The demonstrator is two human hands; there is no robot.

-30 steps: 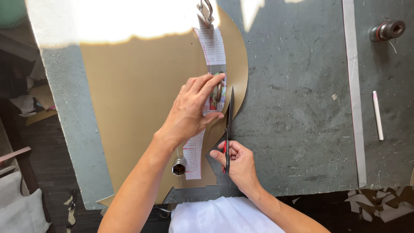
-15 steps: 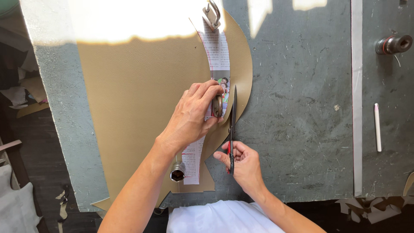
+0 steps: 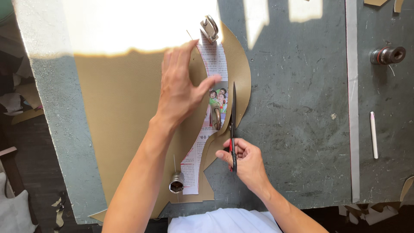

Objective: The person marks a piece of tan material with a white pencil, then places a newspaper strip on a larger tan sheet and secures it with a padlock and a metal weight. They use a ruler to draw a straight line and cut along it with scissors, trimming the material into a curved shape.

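The fingers of the right hand [image 3: 246, 162] were closed around the red handles of the scissors [image 3: 233, 125], low in the middle of the frame, and the dark blades pointed up along the right edge of the paper pattern [image 3: 211, 108]. The left hand [image 3: 181, 88] lay flat and open just left of the blades, with the fingers spread; it gripped nothing and pressed on the tan sheet [image 3: 120, 129] and the paper strip. This printed strip ran from the upper middle to the lower middle of the frame, on top of the tan sheet. A metal weight [image 3: 210, 28] stood on its upper end and a small cylinder [image 3: 176, 185] beside its lower end. At the right side of the grey table [image 3: 297, 108] lay a white chalk stick [image 3: 373, 134] and, above it, a dark spool [image 3: 387, 55].
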